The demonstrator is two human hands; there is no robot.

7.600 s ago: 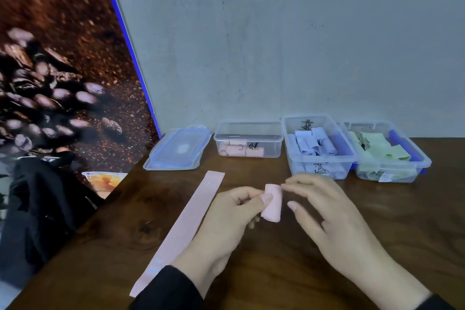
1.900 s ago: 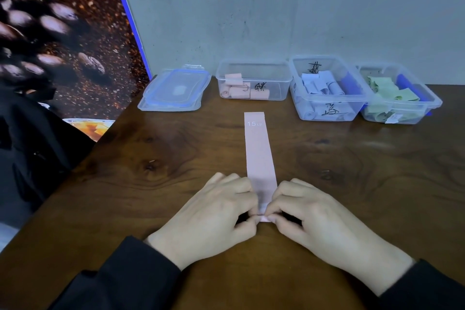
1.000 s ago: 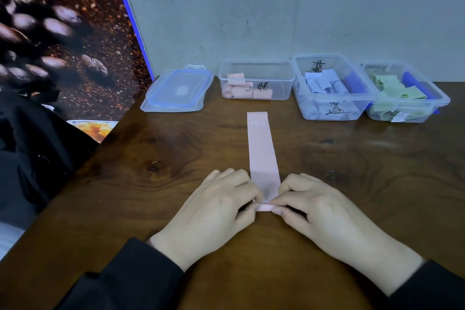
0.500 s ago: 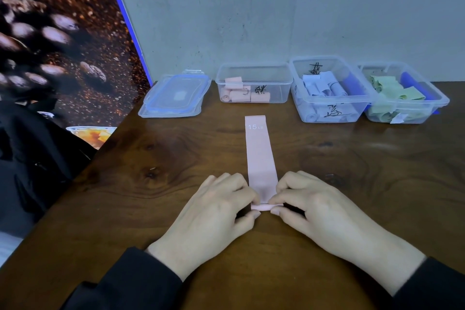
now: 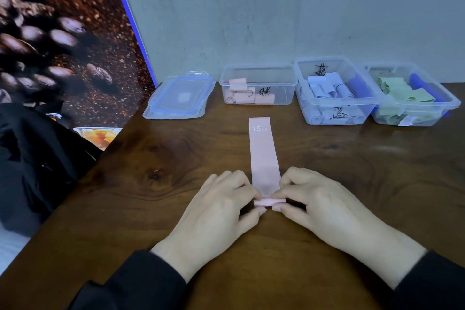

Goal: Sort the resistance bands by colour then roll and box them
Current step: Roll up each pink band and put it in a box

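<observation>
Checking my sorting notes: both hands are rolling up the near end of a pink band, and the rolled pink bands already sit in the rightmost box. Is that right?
Not quite. The head view shows the rolled pink bands in the leftmost open box; the rightmost box holds green ones. The rest stands: the left hand and right hand are rolling the near end of the pink band.

One head-worn camera looks forward and down, close over the wooden table (image 5: 151,209).
</observation>
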